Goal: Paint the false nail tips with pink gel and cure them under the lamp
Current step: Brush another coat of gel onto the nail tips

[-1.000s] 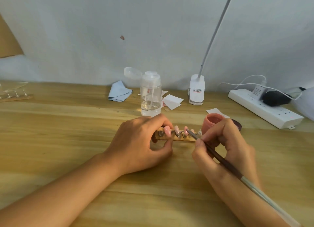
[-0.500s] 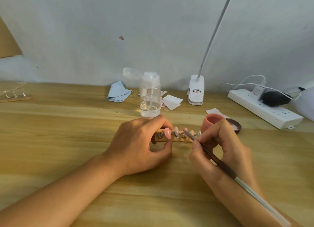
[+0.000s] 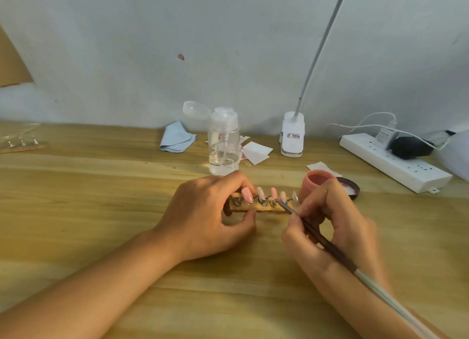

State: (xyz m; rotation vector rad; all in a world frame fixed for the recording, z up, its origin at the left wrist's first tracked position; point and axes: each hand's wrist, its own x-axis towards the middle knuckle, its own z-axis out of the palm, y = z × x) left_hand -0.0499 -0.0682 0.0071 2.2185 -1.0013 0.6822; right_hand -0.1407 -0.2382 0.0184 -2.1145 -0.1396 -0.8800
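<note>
Five tips (image 3: 260,193): holder (image 3: 256,208) in left hand (image 3: 203,211), brush (image 3: 327,247) in right hand (image 3: 340,222).

Left hand (image 3: 203,216) covers the holder's (image 3: 266,209) left end; brush (image 3: 327,247) tip seems blurred.

Wooden table (image 3: 76,211), pale, perhaps grey wall (image 3: 228,34)

Pink nail tips (image 3: 260,193), pink jar (image 3: 312,186)
</note>
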